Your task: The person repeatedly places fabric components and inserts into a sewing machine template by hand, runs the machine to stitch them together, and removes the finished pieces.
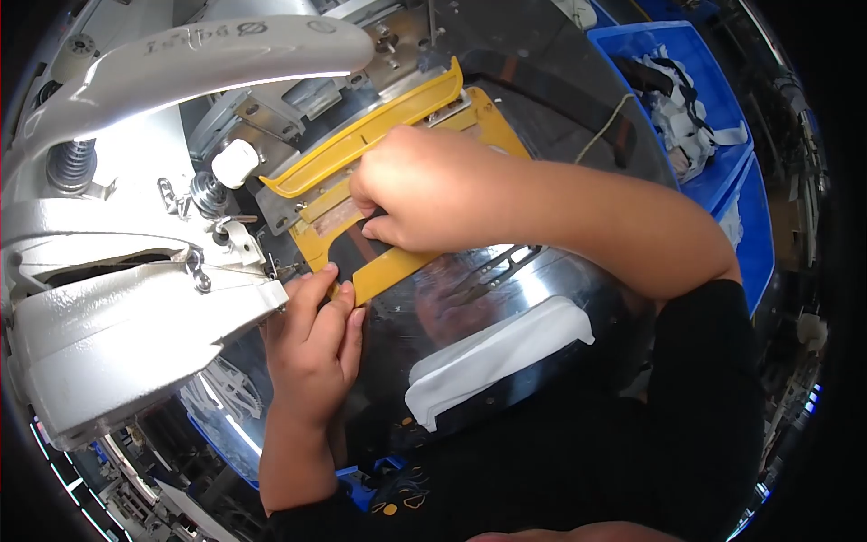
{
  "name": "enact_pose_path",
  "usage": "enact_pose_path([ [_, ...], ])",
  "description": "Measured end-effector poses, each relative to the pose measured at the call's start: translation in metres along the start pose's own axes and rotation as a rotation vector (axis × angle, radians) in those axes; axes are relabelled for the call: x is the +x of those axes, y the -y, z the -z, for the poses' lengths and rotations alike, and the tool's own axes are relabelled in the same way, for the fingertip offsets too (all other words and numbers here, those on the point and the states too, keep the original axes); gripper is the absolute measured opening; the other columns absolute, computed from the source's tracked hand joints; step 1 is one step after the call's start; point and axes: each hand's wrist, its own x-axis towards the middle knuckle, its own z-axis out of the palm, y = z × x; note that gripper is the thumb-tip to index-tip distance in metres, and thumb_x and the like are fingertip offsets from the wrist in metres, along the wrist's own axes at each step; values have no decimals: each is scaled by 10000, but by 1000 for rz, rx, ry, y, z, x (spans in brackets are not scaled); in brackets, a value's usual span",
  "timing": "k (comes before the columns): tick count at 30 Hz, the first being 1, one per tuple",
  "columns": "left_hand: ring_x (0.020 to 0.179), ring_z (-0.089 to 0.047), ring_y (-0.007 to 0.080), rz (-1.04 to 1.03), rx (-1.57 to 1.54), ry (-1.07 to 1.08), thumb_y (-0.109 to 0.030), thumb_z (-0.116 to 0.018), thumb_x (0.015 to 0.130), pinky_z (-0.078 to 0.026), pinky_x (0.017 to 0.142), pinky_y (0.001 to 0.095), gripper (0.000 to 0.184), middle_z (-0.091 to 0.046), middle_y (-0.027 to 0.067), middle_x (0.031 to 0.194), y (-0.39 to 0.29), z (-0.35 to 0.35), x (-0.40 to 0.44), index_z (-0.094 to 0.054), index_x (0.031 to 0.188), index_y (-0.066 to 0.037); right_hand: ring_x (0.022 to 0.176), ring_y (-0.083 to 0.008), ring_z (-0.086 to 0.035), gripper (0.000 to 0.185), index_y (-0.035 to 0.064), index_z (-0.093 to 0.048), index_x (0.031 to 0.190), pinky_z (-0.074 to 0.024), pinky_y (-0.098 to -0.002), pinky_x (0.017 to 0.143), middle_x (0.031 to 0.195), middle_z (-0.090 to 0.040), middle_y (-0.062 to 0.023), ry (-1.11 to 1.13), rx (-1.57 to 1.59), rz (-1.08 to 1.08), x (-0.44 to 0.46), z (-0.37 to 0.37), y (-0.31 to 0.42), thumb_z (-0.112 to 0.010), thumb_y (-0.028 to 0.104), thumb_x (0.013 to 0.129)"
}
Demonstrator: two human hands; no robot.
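A yellow sewing template frame (pixel 395 271) with a dark opening lies beside the needle area of a white sewing machine (pixel 135 334). My left hand (pixel 313 348) reaches up to its near-left corner, fingers stretched out and fingertips resting on the yellow edge. Over the middle of the frame, my right hand (pixel 429 190) is closed, with thumb and fingertips brought together at the opening. Whatever those fingers pinch is hidden. Just beyond it runs a raised yellow clamp bar (pixel 370 135) mounted on metal.
A folded white fabric piece (pixel 497 357) lies on the shiny table near my body. Metal tweezers (pixel 497 271) are between it and the frame. At the right, blue bins (pixel 632 41) hold white and dark fabric pieces. The machine's curved arm (pixel 226 54) overhangs the upper left.
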Motion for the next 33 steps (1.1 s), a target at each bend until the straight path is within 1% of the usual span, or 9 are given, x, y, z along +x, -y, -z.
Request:
enact_pose_path([
  [3,1386,-619,381,-9,129,104,-131,-753,972,-446,1167,498,277,-737,162,1381,-3,4,-1,-775,1222,-14,861,-418,-785,263,-22,-799,935,-637,-492,779,889,-787,-219,-10,-8,11,-1,-2,0,-847,232,884],
  [6,1435,-596,382,1,146,148,-145,-738,990,-418,1198,510,339,-727,154,1416,-5,7,-4,-744,1310,-31,865,-413,-789,289,-24,-798,945,-639,-487,782,887,-789,-215,-45,-31,31,-2,-5,-1,-862,249,873],
  [13,1420,-579,375,30,146,168,-151,-689,1020,-407,1219,504,458,-650,149,1482,-8,3,-4,-671,1459,-24,878,-406,-779,338,-2,-803,916,-629,-477,803,876,-775,-220,-11,-76,-84,-7,8,4,-890,322,875],
  [17,1434,-561,387,32,118,167,-141,-664,1018,-409,1233,501,462,-634,162,1529,-7,2,-4,-661,1458,1,859,-412,-770,341,1,-809,886,-613,-488,798,846,-762,-210,-12,-144,-168,-17,19,-8,-888,333,884],
  [20,1438,-556,393,26,144,188,-148,-655,1025,-412,1232,503,463,-618,169,1567,-8,4,-3,-655,1457,18,811,-384,-764,343,6,-807,862,-593,-474,756,816,-757,-186,-26,-215,-170,-27,30,-32,-889,338,885],
  [23,1443,-553,401,31,153,198,-153,-647,1023,-404,1234,514,460,-616,184,1570,-10,5,-4,-652,1439,43,754,-345,-747,369,14,-787,814,-567,-445,709,778,-742,-170,44,-110,-248,-44,57,-41,-901,360,872],
  [26,1437,-560,411,25,170,202,-143,-638,1016,-403,1227,524,452,-617,208,1562,-13,6,-4,-651,1417,66,714,-321,-729,396,21,-771,788,-553,-417,687,749,-728,-159,-25,-35,-338,-58,59,-52,-915,384,853],
  [29,1439,-563,422,25,190,219,-136,-636,1012,-403,1218,532,449,-617,232,1554,-13,6,-4,-649,1407,79,710,-325,-726,406,26,-759,775,-551,-422,686,741,-728,-155,-34,15,-386,-60,58,-53,-917,393,847],
  [33,1448,-559,438,5,221,240,-135,-636,1009,-401,1214,545,456,-613,253,1551,-15,7,-4,-644,1406,91,829,-317,-766,377,50,-763,825,-581,-422,762,811,-759,-135,41,-42,-416,-64,66,-48,-910,392,885],
])
